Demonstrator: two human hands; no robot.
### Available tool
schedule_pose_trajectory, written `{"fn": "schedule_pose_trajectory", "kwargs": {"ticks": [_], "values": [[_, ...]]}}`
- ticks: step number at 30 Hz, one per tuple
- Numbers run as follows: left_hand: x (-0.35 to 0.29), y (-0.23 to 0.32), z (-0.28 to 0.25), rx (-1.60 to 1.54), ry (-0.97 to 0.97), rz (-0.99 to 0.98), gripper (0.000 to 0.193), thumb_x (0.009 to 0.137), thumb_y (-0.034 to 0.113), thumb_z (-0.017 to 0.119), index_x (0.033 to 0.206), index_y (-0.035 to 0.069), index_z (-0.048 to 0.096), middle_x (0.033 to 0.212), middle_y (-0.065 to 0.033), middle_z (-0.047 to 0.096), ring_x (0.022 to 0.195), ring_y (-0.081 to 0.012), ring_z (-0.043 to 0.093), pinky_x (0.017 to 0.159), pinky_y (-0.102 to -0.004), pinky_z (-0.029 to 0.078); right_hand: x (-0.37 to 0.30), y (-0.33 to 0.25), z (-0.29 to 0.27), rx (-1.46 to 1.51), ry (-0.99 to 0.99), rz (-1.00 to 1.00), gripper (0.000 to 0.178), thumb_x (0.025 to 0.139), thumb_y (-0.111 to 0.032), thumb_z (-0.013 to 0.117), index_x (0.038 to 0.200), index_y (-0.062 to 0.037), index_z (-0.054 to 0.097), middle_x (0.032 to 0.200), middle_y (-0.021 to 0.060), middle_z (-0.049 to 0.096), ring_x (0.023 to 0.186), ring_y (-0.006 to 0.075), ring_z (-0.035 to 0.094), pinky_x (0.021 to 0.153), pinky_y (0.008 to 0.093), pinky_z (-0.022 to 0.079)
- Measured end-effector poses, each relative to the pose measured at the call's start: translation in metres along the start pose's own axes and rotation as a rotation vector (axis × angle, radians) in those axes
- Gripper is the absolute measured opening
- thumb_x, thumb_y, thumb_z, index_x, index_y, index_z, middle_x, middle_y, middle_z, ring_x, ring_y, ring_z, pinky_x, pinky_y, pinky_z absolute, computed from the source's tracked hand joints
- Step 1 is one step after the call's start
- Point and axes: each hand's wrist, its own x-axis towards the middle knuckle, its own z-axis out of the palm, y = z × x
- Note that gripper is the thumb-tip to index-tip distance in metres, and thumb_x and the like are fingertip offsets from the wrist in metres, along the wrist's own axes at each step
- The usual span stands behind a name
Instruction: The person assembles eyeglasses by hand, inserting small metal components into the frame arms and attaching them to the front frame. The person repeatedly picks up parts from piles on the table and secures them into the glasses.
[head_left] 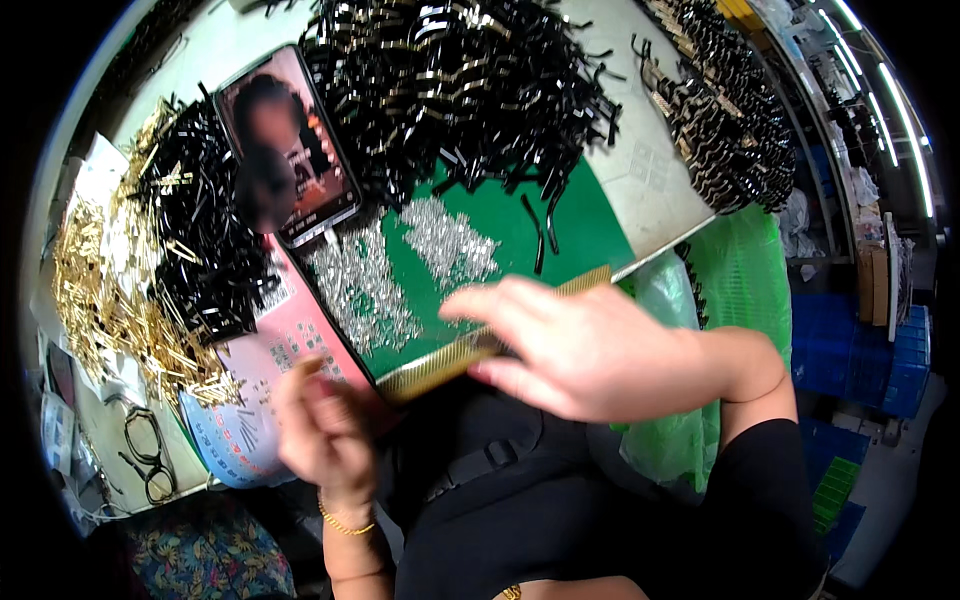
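My left hand [325, 430], blurred by motion, is closed with its fingers curled in, just past the left end of a ridged gold strip [430, 373] along the table's front edge. Whatever it may hold cannot be made out. Over the strip reaches my right hand [590, 350], its fingers stretched out and its thumb apart. Its fingertips are near small silver metal parts [450, 243], which lie in heaps on a green mat [585, 225]. Two loose black eyeglass temples [540, 235] rest on the mat behind that hand.
Black temples [450, 85] pile up at the back, more [730, 140] at the far right. A phone [290, 145] with a lit screen leans among them. Gold metal temples [100, 270] and eyeglasses [148, 455] lie left. A green plastic bag [745, 270] hangs by the right table edge.
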Motion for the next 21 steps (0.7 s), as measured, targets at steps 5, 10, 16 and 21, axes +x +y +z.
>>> {"fn": "schedule_pose_trajectory", "kwargs": {"ticks": [5, 10, 16, 21], "values": [[0.019, -0.028, -0.013, -0.227, 0.2, 0.016, 0.027, 0.112, 0.017, 0.038, 0.125, -0.002, 0.052, 0.068, 0.0033, 0.043, 0.055, -0.0023, 0.034, 0.052, -0.0194, 0.028, 0.054, 0.047, -0.086, -0.533, 0.742, 0.008, 0.032, 0.096, -0.028, 0.062, 0.109, 0.0006, 0.06, 0.095, 0.0188, 0.068, 0.083, 0.0373, 0.069, 0.073, 0.0457, 0.055], [0.012, -0.043, -0.006, -0.264, 0.261, 0.094, 0.027, 0.111, 0.016, 0.04, 0.127, -0.002, 0.051, 0.069, 0.0013, 0.044, 0.057, -0.0043, 0.036, 0.053, -0.0199, 0.028, 0.122, 0.061, -0.099, -0.561, 0.693, 0.022, 0.037, 0.095, -0.037, 0.06, 0.091, 0.0001, 0.065, 0.085, 0.0193, 0.07, 0.08, 0.0367, 0.071, 0.072, 0.0472, 0.057], [0.014, -0.037, -0.01, -0.312, 0.229, 0.132, 0.027, 0.111, 0.016, 0.039, 0.129, 0.0, 0.05, 0.071, -0.0005, 0.049, 0.055, -0.0043, 0.038, 0.052, -0.0189, 0.032, 0.155, 0.008, -0.085, -0.76, 0.656, 0.083, 0.023, 0.093, -0.02, 0.057, 0.09, -0.0008, 0.07, 0.077, 0.0199, 0.072, 0.072, 0.0344, 0.073, 0.064, 0.0427, 0.06], [0.015, -0.039, -0.015, -0.531, 0.323, 0.109, 0.033, 0.11, 0.016, 0.041, 0.138, 0.001, 0.042, 0.094, -0.0116, 0.066, 0.058, -0.0056, 0.042, 0.055, -0.021, 0.044, 0.074, -0.049, -0.082, -0.231, 0.448, -0.185, 0.017, 0.095, -0.023, 0.064, 0.101, -0.007, 0.062, 0.082, 0.0114, 0.064, 0.071, 0.0229, 0.065, 0.064, 0.0372, 0.051]]}}
